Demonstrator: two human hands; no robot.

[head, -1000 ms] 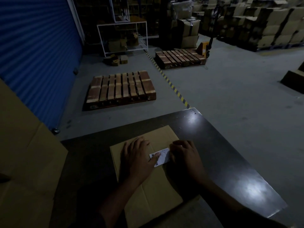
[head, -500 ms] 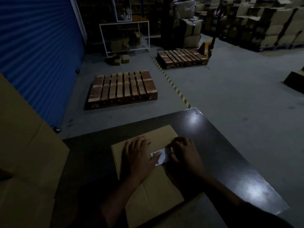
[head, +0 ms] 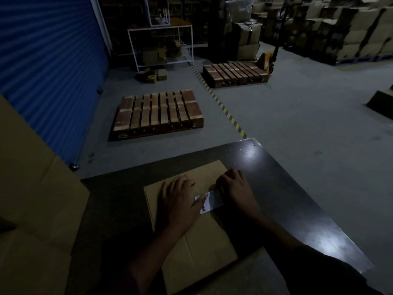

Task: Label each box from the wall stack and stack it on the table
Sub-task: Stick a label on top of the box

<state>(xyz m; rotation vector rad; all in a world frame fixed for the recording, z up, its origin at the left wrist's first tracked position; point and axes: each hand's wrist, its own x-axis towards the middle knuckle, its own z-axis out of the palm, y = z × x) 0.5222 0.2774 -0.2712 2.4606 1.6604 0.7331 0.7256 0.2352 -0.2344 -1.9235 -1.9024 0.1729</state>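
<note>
- The label is laid flatter on the box than a second ago, on the table.
- It is pressed by the spread left hand; the right hand, fingers curled, smooths its far edge.
- Labelling is judged nearly done.

dim overall | glare patches on table | forearms in shadow | edges bowed, wide-angle
</note>
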